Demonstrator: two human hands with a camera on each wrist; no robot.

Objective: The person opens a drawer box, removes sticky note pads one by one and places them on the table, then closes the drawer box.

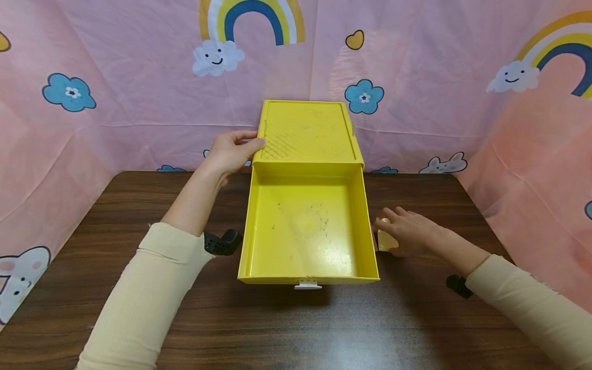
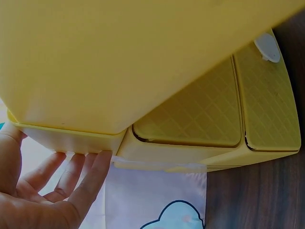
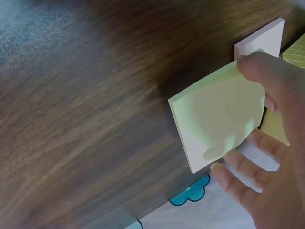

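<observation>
A yellow drawer unit (image 1: 307,131) stands at the back of the table with its top drawer (image 1: 305,226) pulled out. Nothing lies inside that drawer. My left hand (image 1: 233,151) grips the unit's upper left side, thumb over the top edge and fingertips against the side wall (image 2: 71,138). To the right of the open drawer, my right hand (image 1: 407,231) holds a pale yellow sticky note pad (image 3: 214,114) between thumb and fingers. A pink sticky note pad (image 3: 262,40) stands just beyond it, close to the unit, partly hidden by the thumb.
Below the open drawer, closed drawers (image 2: 190,109) show patterned fronts, one with a white handle (image 2: 268,47). The open drawer juts toward me over the dark wooden table (image 1: 194,318), its white handle (image 1: 308,284) in front. A pink patterned cloth (image 1: 152,77) hangs behind and along the sides.
</observation>
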